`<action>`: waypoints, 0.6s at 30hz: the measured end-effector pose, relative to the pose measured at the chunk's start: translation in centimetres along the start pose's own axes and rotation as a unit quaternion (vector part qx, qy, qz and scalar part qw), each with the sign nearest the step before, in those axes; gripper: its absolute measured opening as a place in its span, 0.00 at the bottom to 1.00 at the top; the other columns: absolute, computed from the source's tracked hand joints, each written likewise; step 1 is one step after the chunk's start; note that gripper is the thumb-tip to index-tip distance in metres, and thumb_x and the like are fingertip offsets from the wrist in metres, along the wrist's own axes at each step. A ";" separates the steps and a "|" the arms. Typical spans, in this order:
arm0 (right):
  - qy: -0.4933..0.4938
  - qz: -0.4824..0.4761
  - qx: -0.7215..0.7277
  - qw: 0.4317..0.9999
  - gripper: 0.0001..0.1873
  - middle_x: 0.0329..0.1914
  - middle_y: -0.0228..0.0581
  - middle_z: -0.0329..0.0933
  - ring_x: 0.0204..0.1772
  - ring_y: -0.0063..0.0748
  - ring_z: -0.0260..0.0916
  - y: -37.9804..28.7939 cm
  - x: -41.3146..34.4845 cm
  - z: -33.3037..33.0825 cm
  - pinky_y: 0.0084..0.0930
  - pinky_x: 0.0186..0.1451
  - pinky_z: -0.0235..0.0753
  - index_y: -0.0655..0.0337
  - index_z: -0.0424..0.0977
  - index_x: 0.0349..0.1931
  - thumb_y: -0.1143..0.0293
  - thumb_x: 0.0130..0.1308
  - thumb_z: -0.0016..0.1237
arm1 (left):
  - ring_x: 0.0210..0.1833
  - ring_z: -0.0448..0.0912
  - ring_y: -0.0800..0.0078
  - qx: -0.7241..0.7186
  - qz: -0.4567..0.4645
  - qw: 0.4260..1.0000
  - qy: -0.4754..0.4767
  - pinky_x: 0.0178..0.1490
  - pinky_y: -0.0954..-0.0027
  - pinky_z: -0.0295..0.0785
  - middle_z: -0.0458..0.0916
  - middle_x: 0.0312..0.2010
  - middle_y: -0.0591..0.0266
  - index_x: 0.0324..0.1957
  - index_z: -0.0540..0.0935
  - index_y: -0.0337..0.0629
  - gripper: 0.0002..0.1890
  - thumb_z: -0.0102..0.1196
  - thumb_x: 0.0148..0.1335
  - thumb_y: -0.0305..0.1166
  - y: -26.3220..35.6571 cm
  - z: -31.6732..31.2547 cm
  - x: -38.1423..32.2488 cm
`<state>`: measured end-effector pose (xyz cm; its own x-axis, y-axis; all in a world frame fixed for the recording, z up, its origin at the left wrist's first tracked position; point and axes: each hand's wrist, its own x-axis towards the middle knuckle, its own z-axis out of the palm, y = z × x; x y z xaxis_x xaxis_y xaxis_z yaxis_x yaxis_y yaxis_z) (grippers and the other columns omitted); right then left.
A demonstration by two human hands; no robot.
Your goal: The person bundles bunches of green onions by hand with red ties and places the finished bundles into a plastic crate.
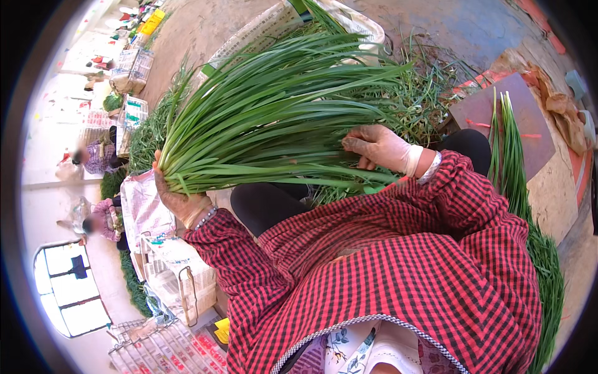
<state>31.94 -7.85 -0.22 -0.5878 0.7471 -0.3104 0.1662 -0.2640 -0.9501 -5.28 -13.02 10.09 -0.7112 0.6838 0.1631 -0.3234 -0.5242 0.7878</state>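
Note:
A large fanned bunch of long green leaves, likely garlic chives (pixel 280 117), spreads across the view. My left hand (pixel 180 198), in a thin soiled glove, grips its pale stem ends at the left. The leaf tips reach right, towards my right hand (pixel 380 147), which wears a similar dirt-stained glove. Its fingers are curled against the leaves, and whether they pinch any cannot be made out. On the right, a smaller bunch of chives (pixel 514 145) lies over a flat board (pixel 474 110), pale ends pointing away from me.
Beyond the leaves stands a white woven sack (pixel 257 35) holding greens. Loose leaf trimmings (pixel 430 89) litter the floor. At left are a white plastic crate (pixel 177 266) and two seated people (pixel 100 156). A long heap of chives (pixel 544 280) runs along my right side.

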 end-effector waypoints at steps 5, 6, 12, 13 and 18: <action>-0.030 -0.165 -0.095 0.981 0.24 0.34 0.39 0.82 0.22 0.22 0.72 1.7 1.4 1.0 0.22 0.24 0.70 0.64 0.79 0.48 0.50 0.70 0.48 | 0.59 0.77 0.60 0.020 -0.012 1.000 0.009 0.62 0.54 0.74 0.77 0.59 0.54 0.59 0.77 0.42 0.21 0.52 0.67 0.37 0.3 -0.2 -0.4; -0.056 -0.097 -0.052 0.992 0.26 0.30 0.36 0.82 0.20 0.21 0.70 0.0 1.4 2.3 0.21 0.24 0.70 0.65 0.81 0.45 0.47 0.69 0.47 | 0.59 0.77 0.60 0.030 -0.001 0.999 0.014 0.62 0.55 0.74 0.77 0.59 0.54 0.59 0.78 0.43 0.21 0.52 0.66 0.37 0.7 -0.8 -0.4; -0.102 0.025 -0.049 0.993 0.24 0.20 0.30 0.75 0.20 0.19 0.66 -6.8 2.4 5.3 0.23 0.22 0.68 0.62 0.83 0.34 0.46 0.65 0.53 | 0.60 0.76 0.61 0.025 0.020 0.999 -0.001 0.63 0.56 0.73 0.78 0.59 0.56 0.59 0.77 0.41 0.21 0.53 0.66 0.36 0.1 0.0 -0.5; -0.089 -0.035 -0.020 0.995 0.23 0.20 0.30 0.75 0.20 0.18 0.66 -5.9 3.2 5.5 0.23 0.22 0.68 0.62 0.83 0.34 0.47 0.65 0.54 | 0.60 0.76 0.61 0.012 0.017 1.000 -0.007 0.64 0.56 0.73 0.78 0.59 0.57 0.60 0.77 0.41 0.21 0.53 0.66 0.36 -0.3 0.5 -0.6; -0.079 -0.056 0.041 0.994 0.14 0.23 0.30 0.78 0.23 0.18 0.68 -4.8 3.2 6.4 0.22 0.24 0.71 0.62 0.82 0.36 0.59 0.63 0.57 | 0.60 0.76 0.62 -0.015 0.006 1.000 -0.006 0.65 0.54 0.71 0.78 0.59 0.58 0.60 0.75 0.39 0.21 0.52 0.66 0.35 0.4 1.2 -1.3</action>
<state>24.20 -8.14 3.54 -0.7169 0.6715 -0.1874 0.0305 -0.2383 -0.9707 -3.74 -13.47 10.88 -0.7076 0.6837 0.1787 -0.3340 -0.5464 0.7680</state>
